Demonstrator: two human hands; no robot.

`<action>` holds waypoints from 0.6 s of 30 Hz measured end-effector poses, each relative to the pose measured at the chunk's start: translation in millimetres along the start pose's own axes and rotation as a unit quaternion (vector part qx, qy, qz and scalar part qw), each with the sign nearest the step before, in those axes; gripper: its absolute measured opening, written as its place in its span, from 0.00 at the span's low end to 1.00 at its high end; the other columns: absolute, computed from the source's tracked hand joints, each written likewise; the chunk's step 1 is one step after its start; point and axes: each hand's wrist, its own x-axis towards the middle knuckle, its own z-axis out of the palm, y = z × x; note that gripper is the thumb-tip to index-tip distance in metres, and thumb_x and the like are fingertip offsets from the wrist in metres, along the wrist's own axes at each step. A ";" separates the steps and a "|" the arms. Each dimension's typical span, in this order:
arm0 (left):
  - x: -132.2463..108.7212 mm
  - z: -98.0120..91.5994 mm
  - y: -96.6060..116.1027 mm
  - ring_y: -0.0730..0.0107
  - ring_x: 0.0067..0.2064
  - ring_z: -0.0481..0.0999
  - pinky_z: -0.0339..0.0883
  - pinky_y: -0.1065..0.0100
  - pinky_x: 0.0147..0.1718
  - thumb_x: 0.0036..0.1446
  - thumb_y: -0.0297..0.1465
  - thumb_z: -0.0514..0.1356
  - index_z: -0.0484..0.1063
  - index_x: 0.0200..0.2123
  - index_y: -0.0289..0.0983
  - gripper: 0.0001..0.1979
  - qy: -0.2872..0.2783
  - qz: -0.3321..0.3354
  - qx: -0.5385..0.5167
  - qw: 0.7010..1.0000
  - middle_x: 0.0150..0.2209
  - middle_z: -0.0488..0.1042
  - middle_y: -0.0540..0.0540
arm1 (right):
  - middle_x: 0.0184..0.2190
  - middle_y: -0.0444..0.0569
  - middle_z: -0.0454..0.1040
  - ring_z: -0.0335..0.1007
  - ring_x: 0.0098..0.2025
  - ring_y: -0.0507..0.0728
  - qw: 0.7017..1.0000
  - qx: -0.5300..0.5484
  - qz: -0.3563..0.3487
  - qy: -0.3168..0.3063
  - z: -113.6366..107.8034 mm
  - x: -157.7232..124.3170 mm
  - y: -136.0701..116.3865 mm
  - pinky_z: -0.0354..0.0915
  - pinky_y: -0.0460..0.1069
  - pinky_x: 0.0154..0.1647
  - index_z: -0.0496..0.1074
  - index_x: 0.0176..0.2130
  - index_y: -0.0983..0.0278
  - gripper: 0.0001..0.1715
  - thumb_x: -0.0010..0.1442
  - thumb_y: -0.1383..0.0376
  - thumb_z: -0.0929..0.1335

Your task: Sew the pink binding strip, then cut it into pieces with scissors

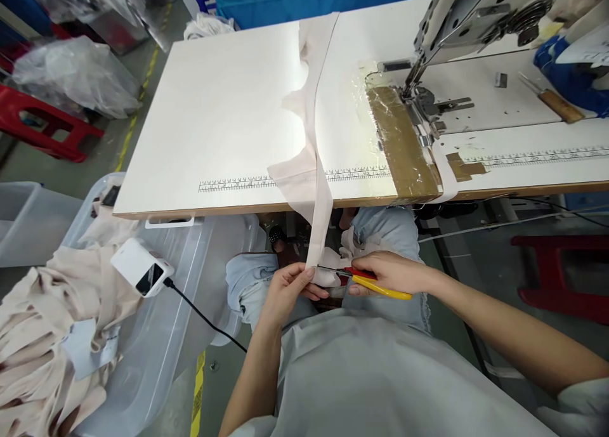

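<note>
A long pale pink fabric strip (318,170) runs down the white sewing table (228,107) and hangs over its front edge into my lap. My left hand (285,291) pinches the lower end of the strip between thumb and fingers. My right hand (390,273) is closed around small thread snips with red and yellow handles (375,285), their blades pointing left and touching the strip beside my left thumb. More of the same fabric (340,259) is bunched on my knees.
A sewing machine (457,37) stands at the table's right, with brown tape (402,142) on the bed and a printed ruler (285,180) along the front edge. A clear plastic bin (157,335) at the left holds pink fabric pieces and a white device on a black cable. Red stools stand on both sides.
</note>
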 end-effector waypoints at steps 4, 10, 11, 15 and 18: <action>2.4 0.8 -2.9 0.63 0.26 0.81 0.72 0.70 0.26 0.48 0.51 0.68 0.75 0.32 0.34 0.24 0.004 0.005 0.005 1.000 0.23 0.79 0.44 | 0.22 0.45 0.66 0.59 0.23 0.55 0.995 -0.079 0.004 0.057 4.9 -3.0 -1.6 0.48 0.49 0.25 0.59 0.25 0.60 0.29 0.64 0.40 0.61; 4.1 0.0 -7.5 0.66 0.25 0.80 0.72 0.71 0.26 0.51 0.49 0.67 0.76 0.32 0.34 0.22 -0.004 0.014 0.003 1.000 0.23 0.79 0.45 | 0.19 0.45 0.66 0.57 0.21 0.54 0.992 -0.098 0.008 0.080 6.8 -4.3 -1.7 0.46 0.49 0.23 0.57 0.22 0.59 0.32 0.63 0.39 0.60; 3.9 -0.1 -7.6 0.66 0.25 0.80 0.72 0.71 0.26 0.51 0.49 0.67 0.76 0.32 0.34 0.21 -0.006 0.015 0.002 1.000 0.23 0.79 0.45 | 0.19 0.46 0.66 0.57 0.21 0.54 0.992 -0.101 0.011 0.081 6.5 -4.8 -1.5 0.45 0.49 0.23 0.57 0.22 0.60 0.32 0.63 0.39 0.60; 3.7 -0.2 -6.7 0.66 0.26 0.81 0.72 0.72 0.26 0.52 0.48 0.67 0.76 0.32 0.34 0.21 -0.010 0.014 0.006 1.000 0.22 0.79 0.45 | 0.23 0.46 0.70 0.62 0.23 0.55 0.988 -0.125 0.012 0.084 4.7 -4.8 -3.9 0.45 0.48 0.24 0.60 0.25 0.60 0.31 0.63 0.40 0.61; 4.0 0.7 -6.5 0.65 0.26 0.81 0.71 0.72 0.26 0.51 0.48 0.68 0.75 0.31 0.34 0.21 -0.015 0.009 0.009 1.000 0.23 0.79 0.45 | 0.24 0.47 0.71 0.64 0.25 0.56 0.987 -0.135 0.010 0.083 3.1 -0.9 -8.5 0.44 0.48 0.24 0.62 0.26 0.60 0.29 0.63 0.41 0.63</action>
